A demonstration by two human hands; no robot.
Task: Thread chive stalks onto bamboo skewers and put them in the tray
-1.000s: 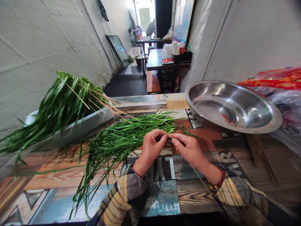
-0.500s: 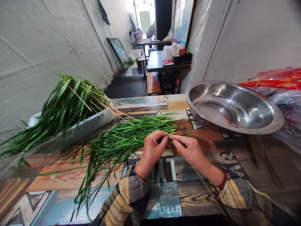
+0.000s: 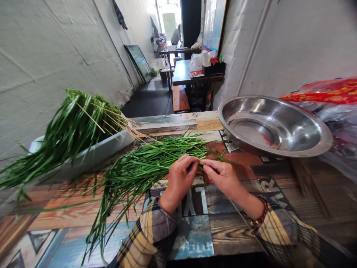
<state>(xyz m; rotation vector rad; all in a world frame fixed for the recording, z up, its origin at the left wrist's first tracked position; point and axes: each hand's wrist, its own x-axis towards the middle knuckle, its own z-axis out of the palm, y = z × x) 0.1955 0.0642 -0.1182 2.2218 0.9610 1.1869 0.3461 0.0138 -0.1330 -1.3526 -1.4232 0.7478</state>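
Observation:
A loose pile of green chives (image 3: 145,163) lies across the patterned table (image 3: 192,234), stalk ends toward the middle. My left hand (image 3: 180,178) is closed, pinching stalk ends of the chives. My right hand (image 3: 221,176) meets it fingertip to fingertip, closed on a thin bamboo skewer (image 3: 245,223) that runs back under my right wrist. A white tray (image 3: 92,154) at the left holds chives threaded on skewers (image 3: 69,130), their stick ends pointing toward the pile.
A wide steel basin (image 3: 275,126) stands at the right, with red and clear plastic bags (image 3: 329,96) behind it. Beyond the table's far edge are a bench and dark tables down a narrow room, where a person stands far off.
Both hands stay together at the chive ends with only small finger shifts. The view has shifted slightly.

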